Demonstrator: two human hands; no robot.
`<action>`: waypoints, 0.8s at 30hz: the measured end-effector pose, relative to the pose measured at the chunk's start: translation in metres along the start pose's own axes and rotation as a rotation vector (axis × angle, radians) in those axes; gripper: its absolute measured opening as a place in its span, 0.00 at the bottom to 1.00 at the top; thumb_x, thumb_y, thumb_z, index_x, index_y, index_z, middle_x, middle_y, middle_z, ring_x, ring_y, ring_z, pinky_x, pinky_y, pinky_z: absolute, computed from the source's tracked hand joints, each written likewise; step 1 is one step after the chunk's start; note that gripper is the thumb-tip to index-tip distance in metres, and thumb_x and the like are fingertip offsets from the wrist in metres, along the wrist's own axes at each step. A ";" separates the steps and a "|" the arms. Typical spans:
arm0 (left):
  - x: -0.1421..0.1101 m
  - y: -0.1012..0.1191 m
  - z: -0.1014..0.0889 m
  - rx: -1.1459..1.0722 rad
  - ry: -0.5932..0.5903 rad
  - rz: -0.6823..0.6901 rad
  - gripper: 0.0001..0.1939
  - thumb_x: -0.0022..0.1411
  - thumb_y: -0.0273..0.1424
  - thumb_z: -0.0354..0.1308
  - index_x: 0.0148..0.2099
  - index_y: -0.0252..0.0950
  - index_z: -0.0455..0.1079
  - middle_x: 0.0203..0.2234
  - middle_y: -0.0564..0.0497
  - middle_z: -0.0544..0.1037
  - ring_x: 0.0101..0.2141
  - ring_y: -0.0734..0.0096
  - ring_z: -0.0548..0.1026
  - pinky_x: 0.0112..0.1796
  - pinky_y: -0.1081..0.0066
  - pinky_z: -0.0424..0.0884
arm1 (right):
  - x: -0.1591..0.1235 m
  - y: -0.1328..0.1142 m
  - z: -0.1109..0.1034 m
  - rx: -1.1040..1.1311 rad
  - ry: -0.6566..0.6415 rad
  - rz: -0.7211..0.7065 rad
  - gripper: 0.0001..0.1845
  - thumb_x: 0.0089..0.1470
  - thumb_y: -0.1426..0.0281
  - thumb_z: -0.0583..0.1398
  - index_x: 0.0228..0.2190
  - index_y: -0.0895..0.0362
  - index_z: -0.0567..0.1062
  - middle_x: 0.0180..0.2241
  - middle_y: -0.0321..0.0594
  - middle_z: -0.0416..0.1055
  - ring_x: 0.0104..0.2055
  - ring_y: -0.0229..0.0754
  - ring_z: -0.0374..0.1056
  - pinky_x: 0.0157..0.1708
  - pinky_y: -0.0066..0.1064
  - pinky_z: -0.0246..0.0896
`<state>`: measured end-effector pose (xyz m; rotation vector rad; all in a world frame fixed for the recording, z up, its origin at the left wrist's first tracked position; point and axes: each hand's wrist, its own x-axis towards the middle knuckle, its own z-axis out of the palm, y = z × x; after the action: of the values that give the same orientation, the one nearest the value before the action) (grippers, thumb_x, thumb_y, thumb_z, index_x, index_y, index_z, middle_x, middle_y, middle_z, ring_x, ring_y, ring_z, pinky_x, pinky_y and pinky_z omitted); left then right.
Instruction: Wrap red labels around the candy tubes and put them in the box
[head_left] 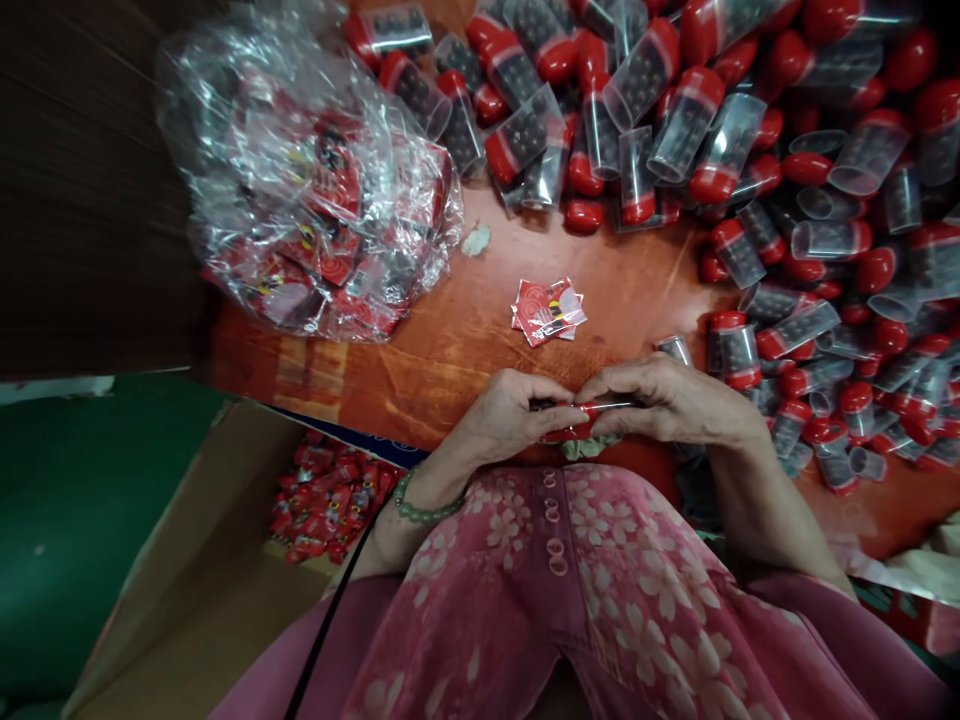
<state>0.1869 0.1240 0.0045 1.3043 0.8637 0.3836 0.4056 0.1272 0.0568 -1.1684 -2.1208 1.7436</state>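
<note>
Close in front of my body, my left hand and my right hand face each other, fingers closed on a small red glossy item with a dark, shiny upper edge. Fingers cover much of it, so its exact kind is unclear. Just beyond the hands, a few small red printed packets overlap on the brown table. Under the hands lies a crumpled pale green scrap. A clear tube sits right behind my right hand.
Clear tubes with red caps, many holding dark beads, are heaped across the back and right. A clear plastic bag of red packets rests at left. Below the table's left edge, a cardboard box contains more red packets.
</note>
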 end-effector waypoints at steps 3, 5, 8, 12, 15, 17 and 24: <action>0.004 0.002 -0.004 -0.050 -0.037 -0.016 0.09 0.58 0.35 0.64 0.32 0.34 0.81 0.22 0.53 0.80 0.21 0.76 0.73 0.23 0.77 0.65 | 0.000 0.002 0.001 0.125 0.016 0.041 0.12 0.59 0.67 0.62 0.43 0.57 0.79 0.31 0.36 0.79 0.29 0.36 0.73 0.30 0.25 0.63; 0.005 0.003 -0.008 -0.080 -0.027 -0.031 0.12 0.58 0.37 0.64 0.32 0.33 0.80 0.22 0.53 0.80 0.22 0.76 0.72 0.23 0.77 0.64 | 0.000 0.007 0.006 0.250 0.073 0.072 0.13 0.58 0.64 0.63 0.42 0.58 0.79 0.30 0.36 0.79 0.28 0.35 0.71 0.28 0.25 0.63; 0.002 0.002 -0.015 -0.258 0.092 -0.079 0.20 0.55 0.46 0.66 0.40 0.33 0.80 0.29 0.50 0.82 0.28 0.72 0.76 0.29 0.75 0.69 | 0.002 0.015 0.017 0.468 0.263 0.117 0.14 0.53 0.62 0.67 0.38 0.58 0.80 0.30 0.37 0.79 0.28 0.35 0.72 0.28 0.25 0.65; -0.004 -0.001 -0.012 -0.736 0.267 -0.036 0.37 0.43 0.57 0.68 0.49 0.36 0.77 0.41 0.43 0.82 0.40 0.61 0.80 0.43 0.65 0.75 | 0.012 0.021 0.032 0.685 0.555 0.171 0.16 0.45 0.60 0.71 0.34 0.56 0.81 0.30 0.35 0.79 0.28 0.36 0.73 0.30 0.27 0.68; -0.004 -0.002 -0.001 -0.871 0.330 -0.014 0.31 0.39 0.49 0.75 0.43 0.35 0.78 0.36 0.45 0.83 0.37 0.64 0.80 0.44 0.65 0.75 | 0.025 0.019 0.044 0.720 0.701 0.139 0.15 0.45 0.59 0.71 0.34 0.54 0.81 0.32 0.34 0.80 0.31 0.37 0.74 0.35 0.29 0.70; -0.001 -0.001 0.007 -0.888 0.380 -0.029 0.24 0.41 0.44 0.75 0.37 0.35 0.77 0.29 0.50 0.82 0.32 0.70 0.80 0.41 0.68 0.75 | 0.035 0.016 0.052 0.703 0.751 0.105 0.15 0.46 0.59 0.70 0.35 0.54 0.81 0.34 0.35 0.80 0.34 0.38 0.75 0.38 0.30 0.71; 0.010 0.006 0.011 -0.979 0.562 -0.079 0.18 0.43 0.41 0.75 0.28 0.33 0.76 0.24 0.50 0.81 0.29 0.70 0.79 0.39 0.69 0.75 | 0.044 0.004 0.061 0.426 0.680 -0.057 0.21 0.56 0.63 0.65 0.51 0.52 0.76 0.50 0.41 0.77 0.52 0.46 0.73 0.56 0.40 0.65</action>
<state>0.2025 0.1249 0.0074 0.2421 0.9865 0.9886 0.3430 0.1094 0.0191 -1.3024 -1.3033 1.3931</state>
